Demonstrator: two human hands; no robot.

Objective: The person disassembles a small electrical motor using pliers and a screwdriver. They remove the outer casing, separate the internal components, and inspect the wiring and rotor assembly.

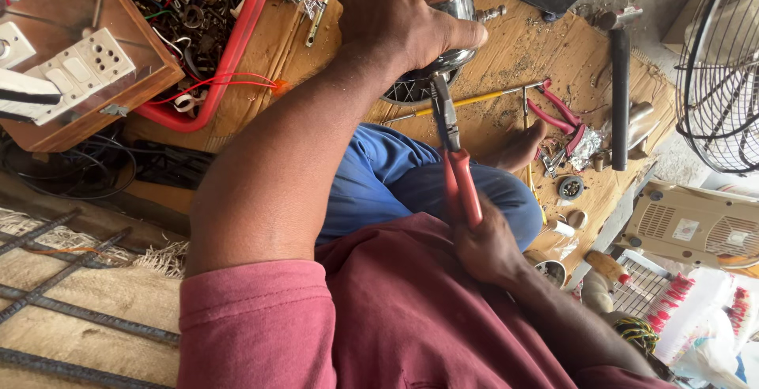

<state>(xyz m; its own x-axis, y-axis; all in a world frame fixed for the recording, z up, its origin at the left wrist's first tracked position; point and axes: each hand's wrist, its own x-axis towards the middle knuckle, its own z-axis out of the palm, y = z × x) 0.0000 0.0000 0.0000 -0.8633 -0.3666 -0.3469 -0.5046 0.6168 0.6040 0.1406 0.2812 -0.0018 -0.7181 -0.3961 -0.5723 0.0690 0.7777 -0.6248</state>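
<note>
My left hand [395,13] is spread over a metal fan motor [431,81] that rests on the wooden board [514,49], with the fingers wrapped around its top. My right hand [486,251] grips the red handles of a pair of pliers [462,183] close to my body. The dark jaws of the pliers reach up to the lower edge of the motor, beside my left wrist. My bent knee in blue trousers [403,179] lies under the pliers, and a bare foot [518,148] rests on the board.
A yellow-shafted screwdriver [474,100] and a second red-handled tool [557,112] lie right of the motor. A red tray [237,49] of screws and parts and a wooden switchboard [71,57] sit at left. A wire fan guard [719,65], a black bar [621,96] and a beige casing [696,227] are at right.
</note>
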